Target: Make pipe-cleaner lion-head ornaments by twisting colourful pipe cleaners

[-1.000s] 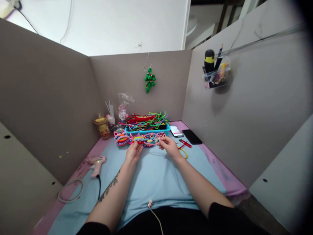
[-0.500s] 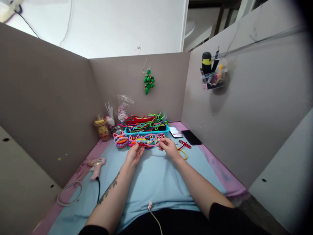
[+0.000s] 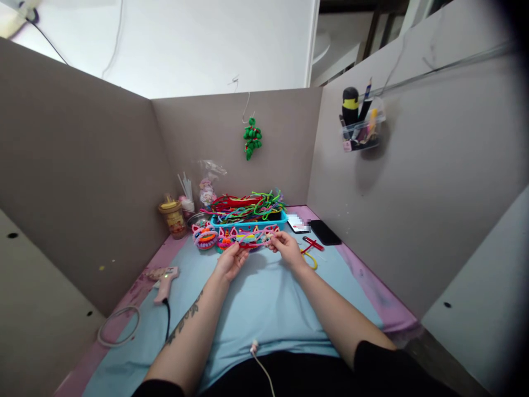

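Hands, two and bare, reach out over a cloth-covered tabletop point(image 3: 273, 309) inside a grey-walled booth. Between them, at the far end of the forearms, one fuzzy pink strip point(image 3: 261, 245) is held above the cloth, its long axis running left to right across the body. The right hand point(image 3: 286, 249) pinches its right end between thumb and fingertips. The left hand point(image 3: 232, 263) is at the other end, palm partly turned up, thumb against the strip and fingers loosely spread; whether it grips cannot be told. Both hands are about equally close to the strip.

Just beyond it sits one blue tray point(image 3: 248, 226), heaped with coloured fuzzy stems point(image 3: 243, 204) too tangled to count. In front of the tray is a row of colourful fuzzy pieces point(image 3: 226, 240); one striped, eared piece point(image 3: 204, 237) shows whole at the left, the rest overlap behind the strip. Right of the hands are two phones, one black point(image 3: 325, 232) and one light-screened point(image 3: 297, 223), one red tool point(image 3: 316, 243) and one yellow loop point(image 3: 311, 262). One pink glue gun point(image 3: 166, 284) lies well to the left.
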Motion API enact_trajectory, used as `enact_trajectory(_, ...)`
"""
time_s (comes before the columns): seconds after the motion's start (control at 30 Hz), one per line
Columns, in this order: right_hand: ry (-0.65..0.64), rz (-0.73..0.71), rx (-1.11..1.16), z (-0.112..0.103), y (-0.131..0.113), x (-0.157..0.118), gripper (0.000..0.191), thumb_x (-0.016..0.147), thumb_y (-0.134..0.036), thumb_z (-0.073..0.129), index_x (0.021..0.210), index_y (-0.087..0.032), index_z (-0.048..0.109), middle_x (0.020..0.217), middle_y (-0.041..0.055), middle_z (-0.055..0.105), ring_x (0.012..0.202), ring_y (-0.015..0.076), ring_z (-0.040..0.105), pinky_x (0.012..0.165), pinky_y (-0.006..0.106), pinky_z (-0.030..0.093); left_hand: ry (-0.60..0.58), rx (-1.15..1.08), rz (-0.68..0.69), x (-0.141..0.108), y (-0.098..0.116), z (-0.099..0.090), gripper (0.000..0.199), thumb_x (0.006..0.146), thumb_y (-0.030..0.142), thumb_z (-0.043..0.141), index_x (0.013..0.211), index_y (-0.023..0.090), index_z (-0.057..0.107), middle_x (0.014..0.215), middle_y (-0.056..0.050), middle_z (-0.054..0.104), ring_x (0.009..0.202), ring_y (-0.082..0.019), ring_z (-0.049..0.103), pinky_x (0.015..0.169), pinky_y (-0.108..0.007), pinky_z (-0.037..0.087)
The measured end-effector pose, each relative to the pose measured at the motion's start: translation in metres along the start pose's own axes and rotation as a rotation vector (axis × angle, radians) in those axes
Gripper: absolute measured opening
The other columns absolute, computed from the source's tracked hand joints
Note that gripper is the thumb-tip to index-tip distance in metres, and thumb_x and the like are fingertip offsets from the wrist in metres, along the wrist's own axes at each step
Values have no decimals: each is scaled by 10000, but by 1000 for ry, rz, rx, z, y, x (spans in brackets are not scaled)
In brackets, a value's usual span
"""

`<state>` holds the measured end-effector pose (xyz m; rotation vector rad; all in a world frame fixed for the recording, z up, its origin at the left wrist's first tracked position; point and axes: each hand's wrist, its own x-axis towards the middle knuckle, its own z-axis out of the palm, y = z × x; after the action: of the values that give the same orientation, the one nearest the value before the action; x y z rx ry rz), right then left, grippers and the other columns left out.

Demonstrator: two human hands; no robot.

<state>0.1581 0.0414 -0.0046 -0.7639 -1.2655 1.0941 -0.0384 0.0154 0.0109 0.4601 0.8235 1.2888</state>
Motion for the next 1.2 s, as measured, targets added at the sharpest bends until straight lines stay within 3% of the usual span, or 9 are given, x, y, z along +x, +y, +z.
enact_trajectory(0.37,32,41,142,9,7,-3,289,694,-436,684,746,-195,533,676,2,644,541,108,574,492,218,437,-53,27,1,2,-6,-2,212,863,147,498,1048,93,585,929,-132,696,886,-194,671,641,-207,540)
enact_trajectory(0.53,-16,79,177,16,7,-6,300,668,-423,696,753,-202,512,677,-9,628,534,107,558,473,212,407,-78,42,2,1,-7,0,170,863,147,496,983,84,599,910,-141,698,890,-201,672,647,-209,540)
enact_trajectory(0.7,-66,57,51,25,9,-10,256,692,-414,657,728,-198,526,605,-36,557,454,83,435,423,208,316,-99,80,-13,1,-11,-1,130,850,123,502,928,91,601,896,-134,702,859,-203,678,627,-216,536)
enact_trajectory(0.83,-107,-41,-95,27,13,-11,207,707,-382,635,740,-189,569,664,-18,567,591,123,511,553,240,406,-101,111,-4,3,-12,-1,160,856,131,488,958,91,604,902,-141,702,859,-199,677,634,-222,531)
enact_trajectory(1.03,19,-107,-234,21,5,-13,248,718,-357,617,904,-198,574,783,22,595,665,155,540,617,275,441,-45,156,85,4,-11,-1,105,834,125,520,876,100,613,891,-135,703,894,-209,669,708,-249,527)
enact_trajectory(1.2,101,-195,-382,16,3,-15,170,755,-364,583,781,-196,581,719,18,582,637,151,518,610,275,420,-21,155,103,6,-11,-3,80,833,141,532,879,123,595,855,-109,707,877,-200,674,733,-261,528)
